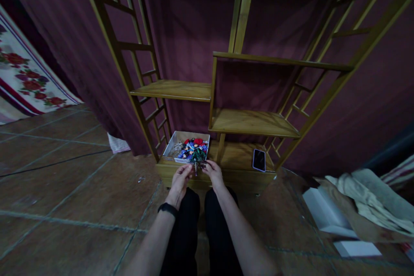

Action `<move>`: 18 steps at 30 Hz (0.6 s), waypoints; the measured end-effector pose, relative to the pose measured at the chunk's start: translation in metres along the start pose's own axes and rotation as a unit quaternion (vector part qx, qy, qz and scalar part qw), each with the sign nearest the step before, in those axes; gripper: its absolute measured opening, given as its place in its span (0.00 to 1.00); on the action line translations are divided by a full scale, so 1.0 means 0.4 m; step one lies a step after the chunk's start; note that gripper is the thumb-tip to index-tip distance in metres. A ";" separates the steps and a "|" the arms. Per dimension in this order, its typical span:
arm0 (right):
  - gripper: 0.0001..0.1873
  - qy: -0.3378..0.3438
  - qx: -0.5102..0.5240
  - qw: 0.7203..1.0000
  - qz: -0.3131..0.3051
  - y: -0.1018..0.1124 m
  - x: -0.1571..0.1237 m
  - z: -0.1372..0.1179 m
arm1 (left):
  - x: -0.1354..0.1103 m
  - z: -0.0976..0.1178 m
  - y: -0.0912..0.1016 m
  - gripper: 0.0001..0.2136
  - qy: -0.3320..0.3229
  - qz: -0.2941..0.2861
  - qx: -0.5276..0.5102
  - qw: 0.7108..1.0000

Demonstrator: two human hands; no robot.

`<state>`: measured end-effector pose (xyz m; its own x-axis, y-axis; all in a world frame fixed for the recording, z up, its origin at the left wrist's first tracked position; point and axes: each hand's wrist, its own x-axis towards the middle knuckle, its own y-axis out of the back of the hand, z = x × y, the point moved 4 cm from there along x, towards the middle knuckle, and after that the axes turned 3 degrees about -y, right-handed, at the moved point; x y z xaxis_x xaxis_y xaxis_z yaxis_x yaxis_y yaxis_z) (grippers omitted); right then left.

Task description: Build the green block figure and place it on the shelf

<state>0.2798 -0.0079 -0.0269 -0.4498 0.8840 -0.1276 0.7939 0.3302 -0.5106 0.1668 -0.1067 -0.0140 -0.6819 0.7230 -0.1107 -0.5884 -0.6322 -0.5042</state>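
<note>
Between my two hands is a dark green, leafy-looking ornament (198,155) with thin dangling parts; its exact kind is too small to tell. My left hand (181,177) pinches it from the left, thumb against fingers. From the right, my right hand (213,172) grips its other edge with bent fingers. Just behind them, a shallow white box (171,144) sits on the low wooden shelf. Red, blue and purple flower-like ornaments (187,150) fill much of it, and some clear or silvery bits lie at its left end. The green ornament hides the box's front right corner.
A phone (259,160) lies on the low shelf to the right. The wooden shelf unit (255,121) rises in front of a dark red curtain (190,30). White boxes (328,211) and a crumpled cloth (365,198) are at the right. A black cable (54,164) crosses the tiled floor.
</note>
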 end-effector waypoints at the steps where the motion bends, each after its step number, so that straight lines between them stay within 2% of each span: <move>1: 0.19 -0.009 0.002 1.000 -0.004 0.000 0.000 0.000 | 0.000 0.002 0.001 0.18 -0.001 0.011 -0.001 1.000; 4: 0.18 -0.035 0.013 0.999 -0.019 -0.003 -0.004 0.002 | -0.002 0.003 -0.006 0.20 0.022 0.001 -0.007 1.000; 8: 0.18 -0.046 0.021 0.997 -0.053 -0.016 -0.013 0.003 | -0.006 -0.005 -0.014 0.19 0.058 -0.030 -0.027 0.997; 12: 0.18 -0.061 0.019 0.995 -0.082 -0.024 -0.020 0.008 | -0.008 -0.013 -0.010 0.16 0.067 -0.043 -0.046 0.996; 18: 0.18 -0.083 0.031 0.993 -0.083 -0.020 -0.021 0.014 | -0.010 -0.009 -0.010 0.15 0.066 -0.059 -0.040 0.995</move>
<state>0.2748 -0.0197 -0.0266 -0.6382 0.7502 -0.1727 0.6784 0.4421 -0.5868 0.1736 -0.1061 -0.0146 -0.5442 0.8242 -0.1566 -0.6208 -0.5212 -0.5856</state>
